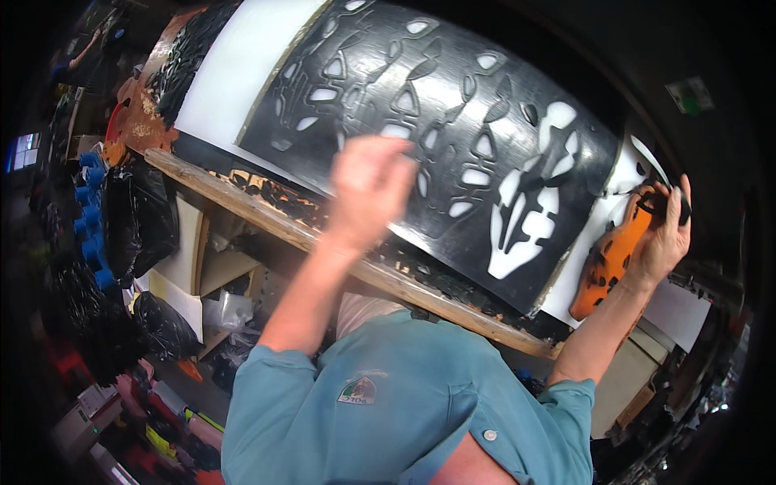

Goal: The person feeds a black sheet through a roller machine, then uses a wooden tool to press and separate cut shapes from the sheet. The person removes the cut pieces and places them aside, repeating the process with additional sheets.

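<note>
My left hand is over the near edge of a shiny black sheet. Motion smears its fingers, so I cannot tell whether it holds anything. Rows of shaped holes run across the sheet, and white shows through several of them. A larger cut-out group is near its right end. Off the sheet's right end, my right hand has its fingers bent around a small black piece, partly hidden by them. Beside that hand is an elongated orange form with black spots, its far end dark and partly covered.
A white board lies under the sheet. Along the near side runs a wooden rail, with black scraps behind it. More dark offcuts are piled far left. Black bags and blue rounded parts are at left.
</note>
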`<act>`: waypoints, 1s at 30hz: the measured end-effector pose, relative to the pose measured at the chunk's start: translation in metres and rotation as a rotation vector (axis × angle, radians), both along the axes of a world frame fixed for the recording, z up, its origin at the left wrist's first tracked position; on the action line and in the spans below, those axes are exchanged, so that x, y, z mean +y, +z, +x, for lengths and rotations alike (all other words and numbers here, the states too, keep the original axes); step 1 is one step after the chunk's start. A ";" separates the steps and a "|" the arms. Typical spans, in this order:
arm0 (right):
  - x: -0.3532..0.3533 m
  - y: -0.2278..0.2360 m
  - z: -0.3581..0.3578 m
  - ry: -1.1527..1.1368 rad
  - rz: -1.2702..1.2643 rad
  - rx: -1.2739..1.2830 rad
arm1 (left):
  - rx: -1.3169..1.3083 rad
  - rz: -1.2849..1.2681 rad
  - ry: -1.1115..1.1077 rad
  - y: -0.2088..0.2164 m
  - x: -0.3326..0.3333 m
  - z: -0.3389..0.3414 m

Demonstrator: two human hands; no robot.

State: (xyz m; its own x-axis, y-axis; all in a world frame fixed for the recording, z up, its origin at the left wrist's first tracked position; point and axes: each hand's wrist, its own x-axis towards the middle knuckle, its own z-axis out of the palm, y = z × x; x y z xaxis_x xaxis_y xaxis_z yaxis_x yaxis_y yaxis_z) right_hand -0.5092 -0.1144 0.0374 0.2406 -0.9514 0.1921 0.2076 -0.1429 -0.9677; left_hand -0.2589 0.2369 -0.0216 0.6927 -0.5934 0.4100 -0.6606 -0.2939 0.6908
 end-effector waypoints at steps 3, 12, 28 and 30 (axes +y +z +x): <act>0.033 0.022 0.075 -0.046 -0.213 0.197 | -0.317 0.411 0.415 0.015 0.077 0.096; 0.184 0.019 0.300 0.305 -1.168 0.416 | 0.280 0.339 0.372 0.027 0.134 0.163; 0.314 -0.044 0.320 0.725 -0.915 0.467 | 1.316 -0.469 -0.122 0.018 0.132 0.176; 0.310 -0.046 0.316 0.712 -0.781 0.450 | 1.288 -0.366 -0.047 0.020 0.133 0.177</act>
State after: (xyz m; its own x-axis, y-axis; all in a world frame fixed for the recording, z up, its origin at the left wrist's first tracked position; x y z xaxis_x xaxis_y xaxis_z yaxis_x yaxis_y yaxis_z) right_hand -0.1928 0.1960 -0.0081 0.8726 -0.2310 0.4304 0.1400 -0.7258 -0.6735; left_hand -0.0818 0.3698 -0.0012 0.6849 -0.6243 -0.3757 0.5121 0.0456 0.8577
